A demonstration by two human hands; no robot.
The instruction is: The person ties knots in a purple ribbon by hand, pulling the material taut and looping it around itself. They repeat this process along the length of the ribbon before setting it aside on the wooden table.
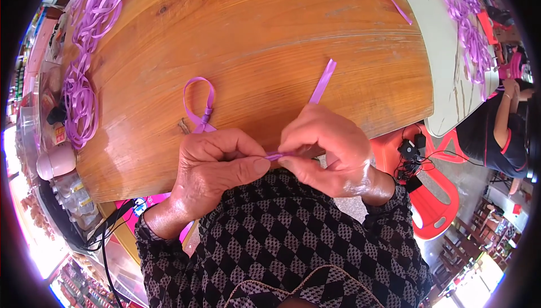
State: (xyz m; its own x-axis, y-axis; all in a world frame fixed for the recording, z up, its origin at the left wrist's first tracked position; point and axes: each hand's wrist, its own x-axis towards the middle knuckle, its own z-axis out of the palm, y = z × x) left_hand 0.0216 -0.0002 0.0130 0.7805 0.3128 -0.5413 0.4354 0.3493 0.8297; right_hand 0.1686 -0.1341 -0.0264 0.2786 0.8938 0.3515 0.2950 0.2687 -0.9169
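Between my two hands runs a narrow purple ribbon (274, 156), pinched from both sides just over the near edge of the wooden table. My left hand (222, 161) grips it with thumb and forefinger. Beyond that hand a ribbon loop (199, 96) with a small knot lies on the wood. My right hand (329, 150) pinches the ribbon close to the left fingertips. A flat ribbon end (323, 80) sticks out past the right knuckles. Whatever lies inside the curled fingers is hidden.
Purple ribbon bundles (83, 91) hang along the left of the wooden table (253, 43). More ribbon (468, 26) lies on a pale table (445, 82) at right. A red plastic stool (431, 206) with black cables (414, 158) stands near my right elbow. Another person (501, 122) sits far right.
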